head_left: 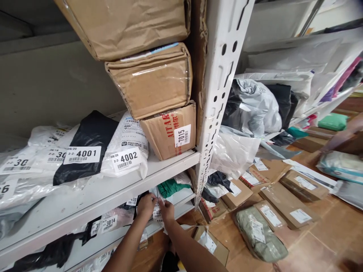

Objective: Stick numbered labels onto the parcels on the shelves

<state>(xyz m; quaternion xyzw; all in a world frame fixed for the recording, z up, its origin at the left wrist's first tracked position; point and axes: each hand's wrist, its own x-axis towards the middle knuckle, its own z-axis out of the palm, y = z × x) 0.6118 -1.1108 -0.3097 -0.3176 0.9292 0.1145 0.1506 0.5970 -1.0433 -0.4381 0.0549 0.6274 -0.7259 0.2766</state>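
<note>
My left hand and my right hand are close together at the lower shelf, fingers pinched with the tips nearly meeting. Between them hangs a white strip of number labels, held at its top by the fingertips; the exact grip is small and partly hidden. Just behind the hands lies a green plastic parcel bag. Left of them are a dark bag with a label beginning 400 and a pinkish bag labelled 3014.
Above, the shelf holds a black bag labelled 4001, a white bag labelled 4002 and stacked cartons. A white perforated post stands to the right. Cartons and a grey-green parcel lie on the floor.
</note>
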